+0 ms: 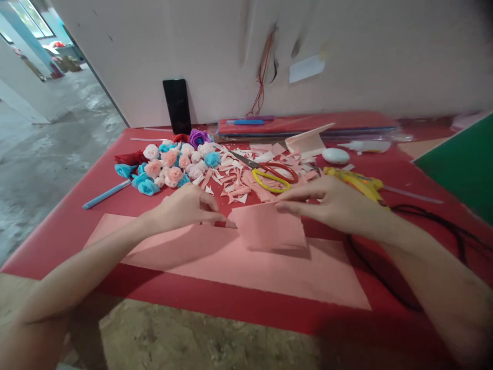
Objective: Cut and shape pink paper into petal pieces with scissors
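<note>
My right hand (327,205) pinches the upper right edge of a folded piece of pink paper (271,228) between thumb and fingers. Left of that piece, my left hand (190,205) has its fingers curled and their tips pressed together, close to a bit of pink paper. What the left fingertips hold, if anything, is too small to make out. A long pink paper strip (215,262) lies flat under both hands. Just beyond the folded piece, scissors (265,172) with one red and one yellow handle lie on a heap of paper scraps (234,180).
Paper roses (173,174) cluster at the left, beside a blue pen (107,194). A phone (177,107) leans on the wall. A yellow glue gun (356,182), with a black cord, lies by my right wrist, near a white oval object (336,155). The red table's (246,316) front edge is close.
</note>
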### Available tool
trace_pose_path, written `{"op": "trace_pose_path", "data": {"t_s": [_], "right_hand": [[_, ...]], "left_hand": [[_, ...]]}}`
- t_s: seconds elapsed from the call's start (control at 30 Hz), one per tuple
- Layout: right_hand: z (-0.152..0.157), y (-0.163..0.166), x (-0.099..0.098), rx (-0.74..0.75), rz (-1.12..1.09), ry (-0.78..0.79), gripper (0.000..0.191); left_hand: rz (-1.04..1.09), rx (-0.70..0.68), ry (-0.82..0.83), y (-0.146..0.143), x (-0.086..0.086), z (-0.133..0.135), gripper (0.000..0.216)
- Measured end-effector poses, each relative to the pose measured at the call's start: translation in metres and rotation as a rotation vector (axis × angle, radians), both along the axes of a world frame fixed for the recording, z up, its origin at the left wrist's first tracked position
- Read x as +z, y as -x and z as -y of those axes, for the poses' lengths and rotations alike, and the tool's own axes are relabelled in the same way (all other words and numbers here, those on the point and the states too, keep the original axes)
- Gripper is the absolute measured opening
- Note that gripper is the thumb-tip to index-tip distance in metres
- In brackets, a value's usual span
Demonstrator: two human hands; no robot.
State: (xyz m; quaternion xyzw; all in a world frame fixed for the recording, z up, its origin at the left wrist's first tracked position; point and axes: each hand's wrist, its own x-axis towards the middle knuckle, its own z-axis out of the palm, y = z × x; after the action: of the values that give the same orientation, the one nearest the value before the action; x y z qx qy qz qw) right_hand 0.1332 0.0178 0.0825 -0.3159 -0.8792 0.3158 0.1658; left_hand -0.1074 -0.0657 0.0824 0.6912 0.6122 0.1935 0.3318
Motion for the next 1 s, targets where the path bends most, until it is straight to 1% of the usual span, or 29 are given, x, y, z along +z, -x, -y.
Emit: {"op": "trace_pose_path", "data": {"t_s": [0.07, 0.13, 0.17, 0.23, 0.3, 0.33, 0.4, 0.47, 0.57, 0.6, 0.67, 0.73, 0.8, 0.87, 0.9, 0.93, 1.0], "right_hand": [[-0.001, -0.001, 0.002, -0.068, -0.04, 0.014, 0.029], [0.003, 0.002, 0.005, -0.117, -0.119, 0.056, 0.028], [0.005, 0.005, 0.006, -0.141, -0.169, 0.078, 0.027], [0.011, 0.01, 0.008, -0.198, -0.271, 0.1, 0.025], [0.017, 0.014, 0.01, -0.262, -0.349, 0.101, 0.024], [0.019, 0.015, 0.01, -0.285, -0.37, 0.103, 0.024], [0.022, 0.017, 0.011, -0.308, -0.381, 0.141, 0.023], [0.023, 0.018, 0.009, -0.291, -0.384, 0.229, 0.022], [0.024, 0.022, 0.006, -0.236, -0.39, 0.451, 0.023], [0.026, 0.024, 0.005, -0.223, -0.389, 0.525, 0.025], [0.03, 0.029, 0.004, -0.216, -0.387, 0.63, 0.029], [0.035, 0.033, 0.004, -0.21, -0.378, 0.659, 0.031], [0.036, 0.034, 0.004, -0.229, -0.344, 0.581, 0.029], [0.029, 0.03, 0.001, -0.28, -0.33, 0.412, 0.026], [0.023, 0.027, -0.002, -0.32, -0.332, 0.286, 0.023], [0.016, 0.024, -0.007, -0.345, -0.327, 0.194, 0.022], [-0.001, 0.016, -0.017, -0.402, -0.226, -0.087, 0.017]], "left_hand": [[0.119, 0.055, -0.08, 0.003, -0.002, -0.003, 0.025], [0.292, 0.085, -0.136, 0.003, -0.006, -0.002, 0.034], [0.362, 0.079, -0.123, 0.001, -0.009, -0.001, 0.039], [0.435, 0.054, -0.021, -0.006, -0.014, 0.004, 0.045], [0.483, 0.047, 0.084, -0.016, -0.016, 0.009, 0.044], [0.513, 0.06, 0.12, -0.02, -0.016, 0.012, 0.042], [0.588, 0.121, 0.138, -0.028, -0.017, 0.016, 0.043], [0.672, 0.21, 0.094, -0.032, -0.018, 0.018, 0.045], [0.792, 0.349, 0.003, -0.032, -0.022, 0.018, 0.045], [0.819, 0.376, -0.013, -0.031, -0.023, 0.018, 0.044], [0.835, 0.368, -0.007, -0.031, -0.021, 0.017, 0.038], [0.801, 0.338, 0.031, -0.032, -0.017, 0.016, 0.026], [0.758, 0.343, 0.07, -0.032, -0.015, 0.014, 0.02], [0.738, 0.373, 0.087, -0.03, -0.018, 0.011, 0.023], [0.741, 0.376, 0.091, -0.029, -0.022, 0.01, 0.027], [0.75, 0.373, 0.091, -0.027, -0.027, 0.009, 0.031], [0.798, 0.376, 0.118, -0.024, -0.039, 0.006, 0.037]]}}
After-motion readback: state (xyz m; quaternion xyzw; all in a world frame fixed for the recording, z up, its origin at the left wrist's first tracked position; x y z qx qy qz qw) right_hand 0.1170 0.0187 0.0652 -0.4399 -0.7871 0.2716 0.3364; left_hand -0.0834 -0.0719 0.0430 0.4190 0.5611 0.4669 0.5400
